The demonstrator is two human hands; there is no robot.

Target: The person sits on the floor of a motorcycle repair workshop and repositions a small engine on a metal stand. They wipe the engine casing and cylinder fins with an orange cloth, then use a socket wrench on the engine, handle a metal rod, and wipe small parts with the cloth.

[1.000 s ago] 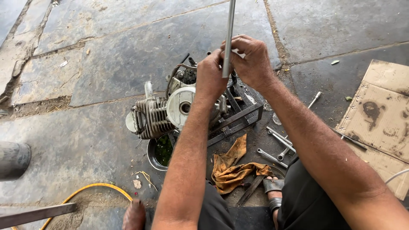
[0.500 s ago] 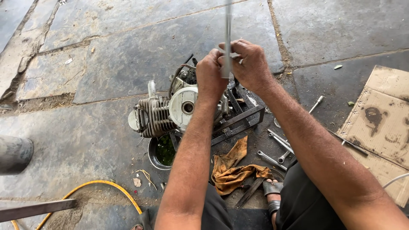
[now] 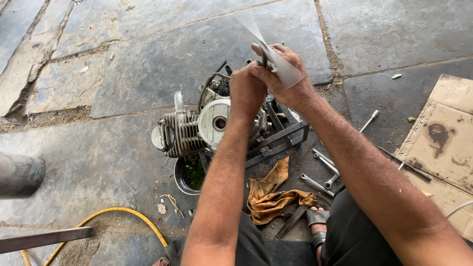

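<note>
A small finned engine lies on its side on a dark metal stand on the stone floor. My left hand and my right hand are clenched together above it, both gripping a long metal rod. The rod is motion-blurred into a fan shape above my fists. Its lower end is hidden behind my hands.
A dark bowl with green liquid sits under the engine. An orange rag, several wrenches and my sandalled foot lie near me. Cardboard is at right, a yellow hose at lower left.
The rod stood upright between my hands; now it is swinging and blurred. My hands have stayed over the engine.
</note>
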